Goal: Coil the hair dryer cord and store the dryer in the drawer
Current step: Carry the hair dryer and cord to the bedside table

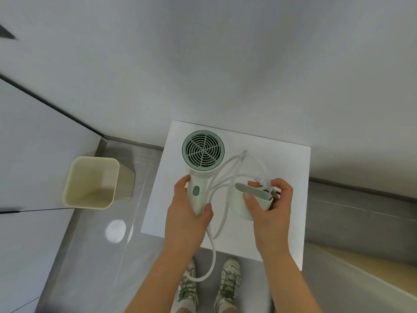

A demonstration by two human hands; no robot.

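Observation:
A pale green hair dryer (203, 152) is held above a small white cabinet top (286, 199), its round rear grille facing up at me. My left hand (187, 211) grips the dryer's handle. My right hand (270, 206) holds the green nozzle attachment (250, 199) together with the plug end of the white cord (225, 175). The cord loops loosely between both hands, and one long loop hangs below the cabinet edge down toward my shoes. No drawer is visible from this angle.
A cream square bin (92, 181) stands on the grey floor to the left of the cabinet. White walls rise behind and to the left. My shoes (209, 288) stand at the cabinet's front edge. A pale ledge runs at lower right.

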